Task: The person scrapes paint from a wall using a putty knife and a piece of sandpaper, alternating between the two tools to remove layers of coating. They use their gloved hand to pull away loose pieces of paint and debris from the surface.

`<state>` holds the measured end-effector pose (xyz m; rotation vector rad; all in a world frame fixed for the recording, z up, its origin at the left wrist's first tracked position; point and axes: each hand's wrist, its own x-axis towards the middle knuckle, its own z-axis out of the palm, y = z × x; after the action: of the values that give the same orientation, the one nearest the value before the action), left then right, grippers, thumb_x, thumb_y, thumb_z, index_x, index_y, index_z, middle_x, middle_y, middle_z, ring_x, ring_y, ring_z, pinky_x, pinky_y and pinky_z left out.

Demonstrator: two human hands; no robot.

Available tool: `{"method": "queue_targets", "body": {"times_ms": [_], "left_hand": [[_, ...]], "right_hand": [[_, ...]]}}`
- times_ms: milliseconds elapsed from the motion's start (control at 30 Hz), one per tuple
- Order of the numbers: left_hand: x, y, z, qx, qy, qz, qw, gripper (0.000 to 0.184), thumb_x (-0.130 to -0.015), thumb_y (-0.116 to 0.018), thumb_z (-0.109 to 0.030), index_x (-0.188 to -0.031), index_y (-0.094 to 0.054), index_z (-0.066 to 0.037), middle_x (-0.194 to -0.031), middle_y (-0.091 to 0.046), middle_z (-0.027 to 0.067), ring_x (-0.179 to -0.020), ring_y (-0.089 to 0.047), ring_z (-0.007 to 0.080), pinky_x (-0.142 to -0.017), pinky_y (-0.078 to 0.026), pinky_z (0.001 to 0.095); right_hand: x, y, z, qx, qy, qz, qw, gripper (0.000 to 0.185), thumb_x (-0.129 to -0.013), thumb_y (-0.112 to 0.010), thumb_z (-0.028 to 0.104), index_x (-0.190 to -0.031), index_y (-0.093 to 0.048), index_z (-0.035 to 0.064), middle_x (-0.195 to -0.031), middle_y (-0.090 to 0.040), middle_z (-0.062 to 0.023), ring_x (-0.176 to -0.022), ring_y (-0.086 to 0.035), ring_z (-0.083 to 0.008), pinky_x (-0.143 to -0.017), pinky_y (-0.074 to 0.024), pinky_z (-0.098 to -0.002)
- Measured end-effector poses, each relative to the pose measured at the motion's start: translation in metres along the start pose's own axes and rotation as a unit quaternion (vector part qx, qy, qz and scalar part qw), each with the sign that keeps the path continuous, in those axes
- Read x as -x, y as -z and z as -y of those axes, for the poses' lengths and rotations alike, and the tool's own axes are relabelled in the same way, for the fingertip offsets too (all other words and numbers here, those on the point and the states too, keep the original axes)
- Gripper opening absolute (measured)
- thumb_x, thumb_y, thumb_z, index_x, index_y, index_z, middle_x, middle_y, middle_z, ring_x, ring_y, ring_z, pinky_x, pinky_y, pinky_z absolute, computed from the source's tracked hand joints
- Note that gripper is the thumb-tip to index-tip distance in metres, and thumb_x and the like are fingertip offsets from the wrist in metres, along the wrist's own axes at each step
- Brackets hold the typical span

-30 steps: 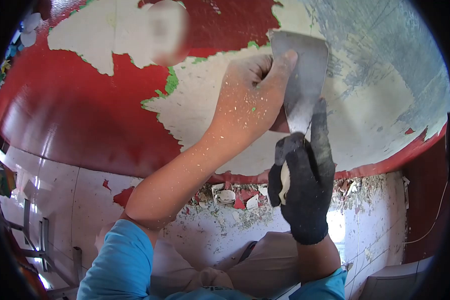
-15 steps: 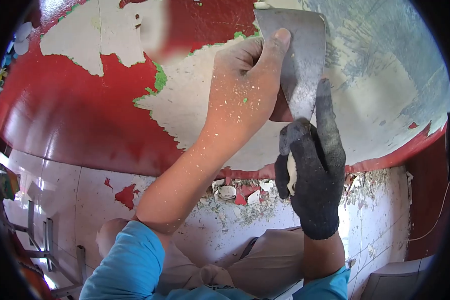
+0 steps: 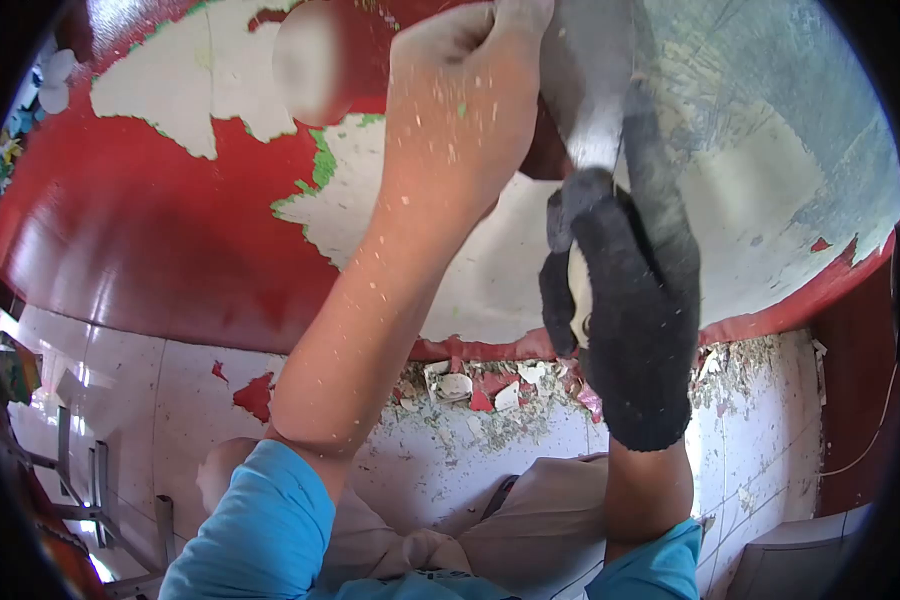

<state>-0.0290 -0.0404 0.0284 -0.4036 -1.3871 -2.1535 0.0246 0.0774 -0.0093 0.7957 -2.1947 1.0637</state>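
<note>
Two hands are meeting at a wide scraper (image 3: 595,85) in the upper centre-right of the frame. The gloved right hand (image 3: 635,315) is closing around the pale handle (image 3: 579,298), its index finger stretching along the metal. The bare left hand (image 3: 460,120) is curling its fingers, its thumb lying by the blade's left side; whether it is pinching the metal, I cannot tell. Handling the scraper well probably means that the right hand is guiding from the handle, the left is spreading light pressure across the blade, and both are matching the angle to the curved red-and-pale surface (image 3: 200,220), so that neither corner is digging in. The left fingertips should be staying behind the front edge. The scraper's long axis is running nearly upright in the frame, its blade pointing toward the top edge and its handle toward the bottom. The frame is cutting off the front edge.
</note>
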Motion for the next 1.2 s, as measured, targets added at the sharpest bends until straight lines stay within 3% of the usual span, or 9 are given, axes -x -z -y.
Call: {"method": "queue_targets", "body": {"times_ms": [100,167,233,367,433,900,1100,1133,1200], "left_hand": [[0.010,0.025,0.014,-0.176,-0.005,0.030,0.984,0.034,-0.088,-0.062,-0.033,-0.080,-0.065,0.000,-0.070,-0.056,-0.0025,-0.066,-0.046,0.0033,-0.060,-0.039,0.0194],[0.027,0.033,0.032,-0.137,0.093,0.046,0.985,0.038,-0.089,-0.060,-0.037,-0.089,-0.063,0.001,-0.071,-0.060,-0.0005,-0.071,-0.054,0.0048,-0.066,-0.045,0.0205],[0.041,0.038,0.032,-0.111,0.226,0.068,0.965,0.039,-0.090,-0.059,-0.038,-0.089,-0.063,0.001,-0.070,-0.061,0.0015,-0.066,-0.056,0.0052,-0.060,-0.047,0.0202],[0.048,0.036,0.034,-0.058,0.242,0.042,0.968,0.042,-0.092,-0.054,-0.032,-0.068,-0.059,0.002,-0.056,-0.055,0.0018,-0.049,-0.047,0.0049,-0.044,-0.038,0.0235],[0.045,0.038,0.042,-0.098,0.132,0.079,0.983,0.042,-0.093,-0.054,-0.031,-0.069,-0.059,0.003,-0.056,-0.055,0.0019,-0.049,-0.045,0.0050,-0.044,-0.037,0.0241],[0.040,0.029,0.042,-0.061,0.106,0.054,0.991,0.045,-0.093,-0.054,-0.030,-0.062,-0.053,0.002,-0.050,-0.047,-0.0011,-0.049,-0.039,0.0039,-0.043,-0.033,0.0252],[0.035,0.027,0.043,-0.088,0.080,0.057,0.991,0.044,-0.092,-0.054,-0.031,-0.064,-0.055,0.003,-0.051,-0.050,-0.0002,-0.045,-0.043,0.0045,-0.040,-0.034,0.0249],[0.038,0.022,0.032,-0.070,0.146,0.038,0.986,0.044,-0.093,-0.054,-0.031,-0.063,-0.054,0.002,-0.051,-0.049,-0.0006,-0.046,-0.043,0.0046,-0.041,-0.035,0.0249],[0.045,0.020,0.030,-0.053,0.216,0.016,0.975,0.044,-0.093,-0.054,-0.031,-0.062,-0.053,0.002,-0.051,-0.049,-0.0010,-0.047,-0.044,0.0047,-0.042,-0.035,0.0249]], "right_hand": [[0.016,-0.012,0.004,-0.310,-0.188,-0.033,0.931,0.061,-0.090,-0.051,0.005,-0.145,-0.024,0.0074,-0.073,-0.051,-0.0016,-0.052,-0.045,-0.0058,-0.043,-0.0395,-0.0223],[0.035,-0.025,0.006,-0.386,-0.231,-0.048,0.892,0.061,-0.093,-0.043,0.007,-0.147,-0.016,0.0135,-0.070,-0.047,-0.0039,-0.043,-0.039,-0.0071,-0.033,-0.0328,-0.0209],[0.054,-0.027,-0.010,-0.393,-0.294,-0.022,0.871,0.064,-0.091,-0.046,0.004,-0.147,-0.015,0.0093,-0.075,-0.051,-0.0022,-0.050,-0.043,-0.0049,-0.039,-0.0372,-0.0202],[0.062,-0.030,-0.005,-0.390,-0.310,-0.020,0.867,0.065,-0.092,-0.045,0.004,-0.147,-0.011,0.0106,-0.077,-0.051,-0.0035,-0.050,-0.044,-0.0060,-0.038,-0.0376,-0.0205],[0.061,-0.028,-0.001,-0.386,-0.313,-0.044,0.867,0.065,-0.092,-0.044,0.003,-0.147,-0.010,0.0103,-0.078,-0.051,-0.0041,-0.050,-0.044,-0.0069,-0.039,-0.0383,-0.0205],[0.050,-0.024,-0.001,-0.358,-0.269,-0.064,0.892,0.059,-0.092,-0.039,0.003,-0.146,-0.016,0.0085,-0.074,-0.049,-0.0064,-0.040,-0.040,-0.0085,-0.034,-0.0345,-0.0209],[0.053,-0.020,-0.021,-0.089,-0.177,0.000,0.980,0.058,-0.090,-0.049,0.000,-0.143,-0.026,0.0043,-0.076,-0.051,-0.0010,-0.053,-0.044,-0.0048,-0.046,-0.0396,-0.0208],[0.046,-0.015,-0.009,-0.289,-0.294,-0.024,0.911,0.059,-0.089,-0.049,-0.001,-0.143,-0.026,0.0041,-0.079,-0.052,-0.0028,-0.058,-0.047,-0.0058,-0.049,-0.0414,-0.0206],[0.052,-0.014,-0.008,-0.295,-0.301,-0.028,0.906,0.059,-0.088,-0.049,-0.002,-0.143,-0.026,0.0027,-0.080,-0.053,-0.0035,-0.060,-0.048,-0.0064,-0.050,-0.0417,-0.0203]]}}
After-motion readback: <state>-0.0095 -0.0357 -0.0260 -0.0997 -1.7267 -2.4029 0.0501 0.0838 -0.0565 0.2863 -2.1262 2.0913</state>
